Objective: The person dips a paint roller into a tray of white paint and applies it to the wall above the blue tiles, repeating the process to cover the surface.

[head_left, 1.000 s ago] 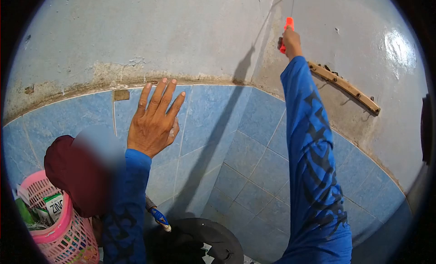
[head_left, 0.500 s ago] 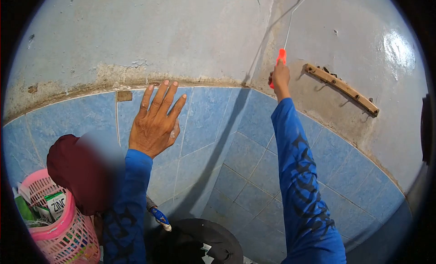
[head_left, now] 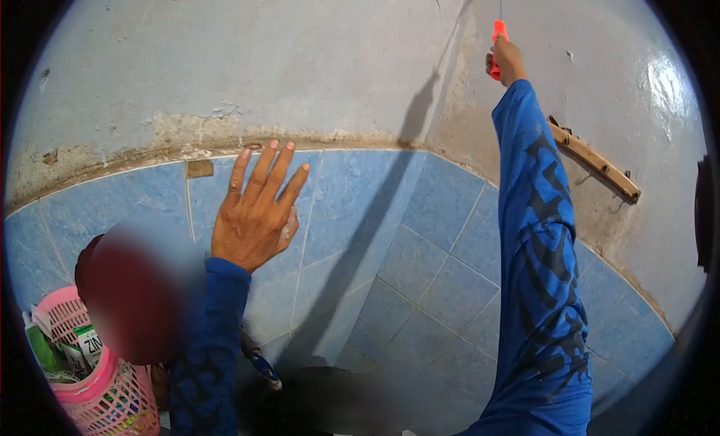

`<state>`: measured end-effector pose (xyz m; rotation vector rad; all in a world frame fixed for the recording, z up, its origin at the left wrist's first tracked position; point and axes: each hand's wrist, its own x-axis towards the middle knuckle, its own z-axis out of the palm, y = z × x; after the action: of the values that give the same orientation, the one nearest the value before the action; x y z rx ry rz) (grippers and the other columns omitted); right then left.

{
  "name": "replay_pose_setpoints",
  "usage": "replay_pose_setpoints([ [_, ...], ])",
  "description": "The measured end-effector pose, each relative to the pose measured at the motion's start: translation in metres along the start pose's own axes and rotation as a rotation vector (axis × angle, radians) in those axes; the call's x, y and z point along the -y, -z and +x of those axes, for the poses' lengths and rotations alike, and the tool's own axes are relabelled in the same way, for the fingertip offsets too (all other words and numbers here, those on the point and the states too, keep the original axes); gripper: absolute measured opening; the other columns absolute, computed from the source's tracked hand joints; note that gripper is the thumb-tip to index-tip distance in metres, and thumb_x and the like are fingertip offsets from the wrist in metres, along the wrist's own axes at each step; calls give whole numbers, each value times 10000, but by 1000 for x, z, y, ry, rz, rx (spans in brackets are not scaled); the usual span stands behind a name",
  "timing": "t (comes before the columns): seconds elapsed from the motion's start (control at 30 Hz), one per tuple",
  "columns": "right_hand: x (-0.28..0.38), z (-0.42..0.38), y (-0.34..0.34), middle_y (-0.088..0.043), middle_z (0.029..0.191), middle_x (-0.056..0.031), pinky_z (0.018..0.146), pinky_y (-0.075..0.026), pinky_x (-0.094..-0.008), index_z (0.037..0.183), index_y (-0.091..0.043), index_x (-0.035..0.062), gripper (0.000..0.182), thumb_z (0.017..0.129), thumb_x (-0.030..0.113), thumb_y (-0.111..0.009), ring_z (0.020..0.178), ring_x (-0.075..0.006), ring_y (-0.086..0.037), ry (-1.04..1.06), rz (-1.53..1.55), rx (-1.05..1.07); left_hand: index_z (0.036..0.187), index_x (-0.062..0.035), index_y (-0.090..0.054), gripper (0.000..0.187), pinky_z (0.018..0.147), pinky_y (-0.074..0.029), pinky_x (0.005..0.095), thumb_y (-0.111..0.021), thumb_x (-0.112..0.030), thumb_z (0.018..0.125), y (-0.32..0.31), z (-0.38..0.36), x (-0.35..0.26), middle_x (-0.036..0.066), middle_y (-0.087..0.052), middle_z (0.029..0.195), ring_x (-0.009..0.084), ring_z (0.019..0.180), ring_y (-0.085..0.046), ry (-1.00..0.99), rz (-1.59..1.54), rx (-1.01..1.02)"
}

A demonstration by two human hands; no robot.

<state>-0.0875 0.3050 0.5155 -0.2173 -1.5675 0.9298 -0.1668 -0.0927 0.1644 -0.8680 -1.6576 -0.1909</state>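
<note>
My right hand [head_left: 511,61], raised high at the upper right, is closed round the orange-red handle of a paint roller [head_left: 500,27]. Its thin metal rod runs up out of the view, so the roller head is hidden. Grey painted wall [head_left: 585,23] lies behind it. My left hand [head_left: 255,222] is spread with the fingers apart, its palm toward the blue tiled wall [head_left: 337,196]. Those fingertips reach the top edge of the tiles, and the hand holds nothing.
A wooden hook rail [head_left: 600,164] is fixed on the right wall. Low on the left are a pink plastic basket [head_left: 124,395] with packets and a partly blurred maroon shape [head_left: 135,301]. A blue-handled tap [head_left: 262,367] sticks out near the bottom, beside a dark blurred shape [head_left: 322,402].
My right hand has moved up and to the right with the paint roller, whose head has left the view. My left hand has stayed nearly in place.
</note>
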Motion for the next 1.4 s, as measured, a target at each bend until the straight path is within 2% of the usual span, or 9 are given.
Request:
replay_pose_setpoints([
  [0.2,-136,-52,15,-563,624,-112,420,-437,-384,879,-529,23,535,993,537,-430,462,-224,-552,46,-276,-34,1409,-216,-521,611,1246,-126,465,-656,-273,816,-1,0,0,53,-360,1561,222,1475,-263,19,9,-13],
  [0.27,-154,-104,16,-641,625,-191,632,-509,-480,771,-605,-23,635,1006,496,-326,612,-345,-669,14,-344,-93,1412,-222,-518,608,1248,-121,462,-653,-276,822,-2,-1,1,51,-348,1567,219,1478,-254,14,12,-10],
  [0.33,-145,-169,23,-509,563,-85,357,-410,-370,852,-493,54,511,1000,536,-413,403,-213,-520,-47,-59,-15,1415,-229,-514,605,1251,-115,459,-650,-280,828,-2,-3,1,48,-335,1574,217,1482,-245,8,15,-9],
  [0.53,-203,-270,50,-512,561,-74,349,-393,-330,876,-465,78,505,1005,563,-400,393,-188,-511,-159,-142,-51,1454,-234,-463,660,1253,-97,438,-651,-269,823,0,-2,0,56,-280,1601,218,1494,-210,3,-3,12],
  [0.6,-216,-312,55,-560,585,-121,463,-428,-413,886,-499,33,523,1020,520,-365,478,-252,-585,-183,-228,-73,1456,-229,-459,664,1254,-88,436,-649,-265,821,-1,-2,1,56,-271,1605,218,1497,-203,11,11,9],
  [0.8,-209,-413,68,-522,578,-68,441,-421,-368,924,-493,59,408,1027,448,-421,472,-185,-557,-380,-156,-99,1458,-217,-451,677,1257,-77,434,-652,-260,813,-1,-3,0,54,-266,1606,221,1498,-198,0,-20,-2],
  [1.03,-188,-504,107,-488,596,-19,358,-354,-285,926,-473,114,398,1026,495,-419,408,-120,-449,-437,-65,-30,1462,-218,-447,695,1258,-77,432,-664,-256,803,0,-3,0,50,-266,1605,217,1499,-193,4,-6,-14],
  [1.2,-186,-584,180,-520,644,-55,463,-401,-321,988,-503,61,363,1030,417,-448,507,-152,-519,-451,-164,162,1476,-225,-430,714,1259,-78,429,-668,-255,803,4,-2,-3,45,-260,1609,216,1500,-194,-3,18,9],
  [1.4,-147,-691,308,-561,677,-137,566,-444,-423,1034,-511,34,303,1028,333,-461,574,-314,-573,-496,-389,281,1485,-235,-415,707,1253,-105,423,-656,-261,821,4,-1,-4,32,-266,1608,209,1498,-201,-6,92,6],
])
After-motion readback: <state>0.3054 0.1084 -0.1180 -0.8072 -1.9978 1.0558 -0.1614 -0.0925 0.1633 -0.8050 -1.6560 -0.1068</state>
